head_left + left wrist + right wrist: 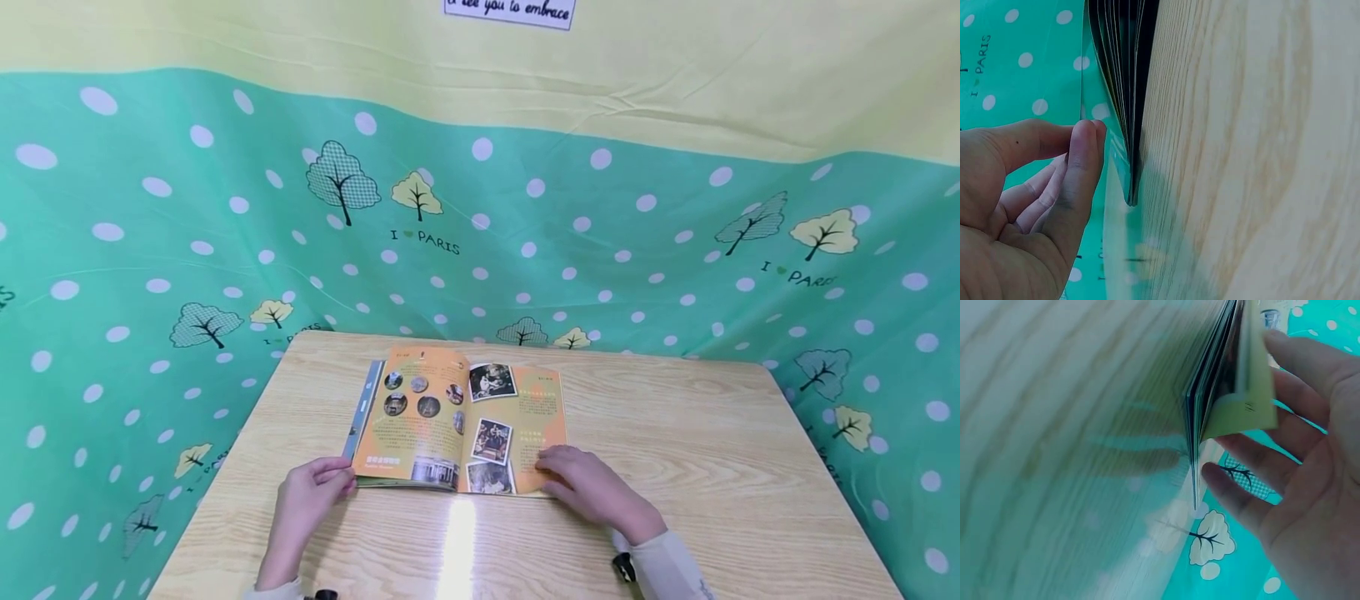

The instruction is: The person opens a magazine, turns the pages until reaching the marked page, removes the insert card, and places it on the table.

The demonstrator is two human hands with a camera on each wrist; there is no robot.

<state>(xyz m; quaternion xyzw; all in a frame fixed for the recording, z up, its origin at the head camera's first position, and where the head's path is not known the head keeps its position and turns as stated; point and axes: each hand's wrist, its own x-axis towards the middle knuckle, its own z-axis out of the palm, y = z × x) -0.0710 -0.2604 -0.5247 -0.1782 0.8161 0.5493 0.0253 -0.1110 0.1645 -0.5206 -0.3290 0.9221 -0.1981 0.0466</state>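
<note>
An open illustrated book (420, 417) lies on the wooden table, its orange pages carrying small photos and text. At the lower left corner is my left hand (311, 496), its thumb and finger tips together by the page edges. The left wrist view shows this hand (1041, 187) close beside the book's tapering stack of pages (1124, 81); I cannot tell if a page is pinched. My right hand (592, 487) rests at the lower right edge, fingers lying over the page. In the right wrist view its fingers (1247, 462) are spread loosely around a slightly raised page (1254, 409).
The wooden table (675, 433) extends on both sides of the book, with a bright light reflection in front of it. A green and yellow cloth (525, 250) with white dots and printed trees hangs behind and around the table. A dark wrist device (624, 567) sits by the right sleeve.
</note>
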